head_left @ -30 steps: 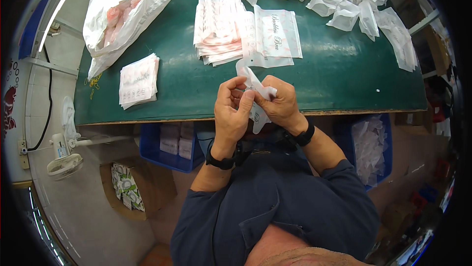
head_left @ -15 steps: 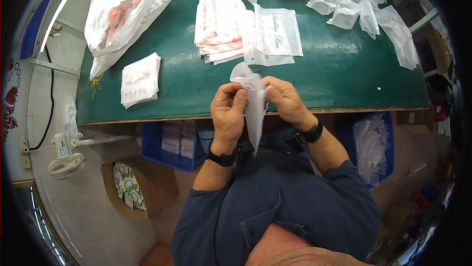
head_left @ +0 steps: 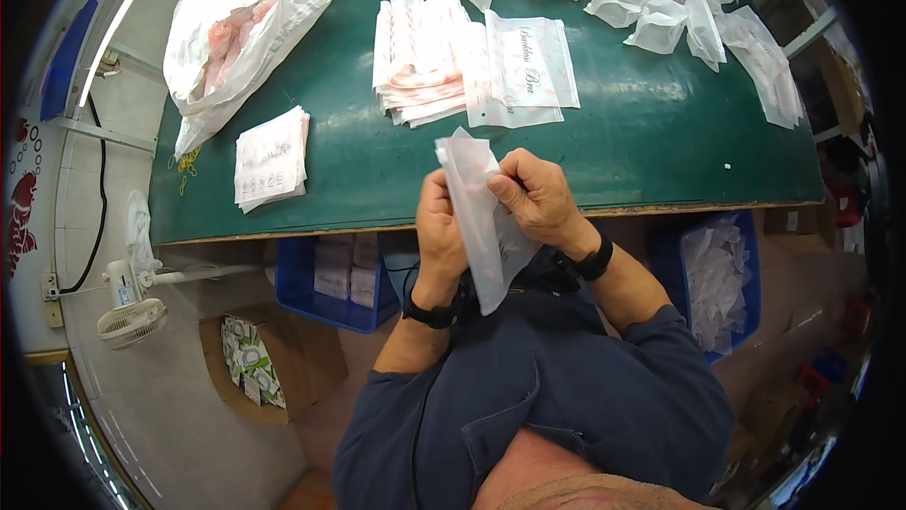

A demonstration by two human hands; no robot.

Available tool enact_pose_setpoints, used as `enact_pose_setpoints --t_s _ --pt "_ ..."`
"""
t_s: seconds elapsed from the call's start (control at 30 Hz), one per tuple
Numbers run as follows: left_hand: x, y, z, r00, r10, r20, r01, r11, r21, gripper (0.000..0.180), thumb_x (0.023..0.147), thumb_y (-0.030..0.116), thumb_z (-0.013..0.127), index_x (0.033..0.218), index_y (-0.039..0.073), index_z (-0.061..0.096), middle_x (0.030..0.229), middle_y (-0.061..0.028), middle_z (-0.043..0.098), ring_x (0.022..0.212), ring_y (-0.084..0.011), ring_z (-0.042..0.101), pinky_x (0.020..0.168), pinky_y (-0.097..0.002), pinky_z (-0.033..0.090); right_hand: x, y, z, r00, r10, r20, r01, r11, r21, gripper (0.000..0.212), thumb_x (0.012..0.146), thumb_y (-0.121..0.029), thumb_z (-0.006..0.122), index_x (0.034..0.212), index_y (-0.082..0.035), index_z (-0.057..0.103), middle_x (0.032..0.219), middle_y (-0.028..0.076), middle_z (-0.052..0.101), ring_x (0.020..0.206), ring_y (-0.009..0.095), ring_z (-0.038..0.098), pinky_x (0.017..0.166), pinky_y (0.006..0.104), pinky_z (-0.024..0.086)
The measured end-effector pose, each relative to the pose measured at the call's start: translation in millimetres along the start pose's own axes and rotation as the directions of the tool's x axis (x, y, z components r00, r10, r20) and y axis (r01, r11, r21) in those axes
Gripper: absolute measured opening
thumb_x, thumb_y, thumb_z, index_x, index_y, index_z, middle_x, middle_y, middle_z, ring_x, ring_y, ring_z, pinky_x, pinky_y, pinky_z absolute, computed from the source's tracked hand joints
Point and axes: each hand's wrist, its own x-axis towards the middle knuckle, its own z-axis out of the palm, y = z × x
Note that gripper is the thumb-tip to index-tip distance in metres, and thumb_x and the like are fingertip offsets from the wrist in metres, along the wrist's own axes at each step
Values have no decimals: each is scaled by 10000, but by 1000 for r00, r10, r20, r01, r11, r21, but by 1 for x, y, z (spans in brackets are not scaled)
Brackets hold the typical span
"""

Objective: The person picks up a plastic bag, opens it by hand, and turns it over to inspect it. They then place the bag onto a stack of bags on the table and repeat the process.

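Observation:
Over the table's front edge I hold a frosted plastic zip bag (head_left: 475,222) tilted between both hands. My left hand (head_left: 440,232) grips its left side, with the fingers partly hidden behind the plastic. On the other side my right hand (head_left: 539,195) pinches the bag, thumb on top. Just beyond lie a stack of pink-and-white printed bags (head_left: 420,57) and, beside it, flat translucent printed bags (head_left: 545,62). A smaller pile of printed bags (head_left: 272,159) rests to the left on the green table (head_left: 349,166).
A large white sack (head_left: 255,48) with pink contents stands at the far left. Many frosted bags (head_left: 651,24) are heaped along the back. Under the table are a blue crate of packets (head_left: 293,285), a blue crate of bags (head_left: 748,274) and a cardboard box (head_left: 307,359). A fan (head_left: 132,321) is at left.
The bag has turned so its broad side and zip edge show, and its lower part has spread open. My right hand has shifted slightly left and now pinches it more closely.

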Motion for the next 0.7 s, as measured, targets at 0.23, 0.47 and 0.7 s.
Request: enact_pose_setpoints --t_s 0.23,0.47,0.7 --pt "3 -4 -36 995 87 -52 -64 937 344 138 1038 162 584 1015 29 617 868 51 582 785 -39 496 685 -210 443 -6 -14 -10 988 -151 -17 147 978 -150 214 1000 -196 633 879 -30 572 686 14 549 594 85 488 529 262 401" --pt "-1 -2 -36 997 33 71 -56 936 347 198 1049 191 563 974 13 609 790 28 558 717 -62 454 636 -233 417 -8 -16 -9 987 98 131 -102 994 25 227 970 -162 658 823 -11 575 661 75 547 574 164 483 539 314 418" --pt "-2 -10 -57 995 52 80 -82 892 445 223 1038 202 578 947 1 607 777 -26 578 707 -109 488 648 -267 440 -9 -8 3 991 -121 61 124 991 -59 297 988 -194 648 765 -20 557 634 57 502 564 124 439 512 294 373"
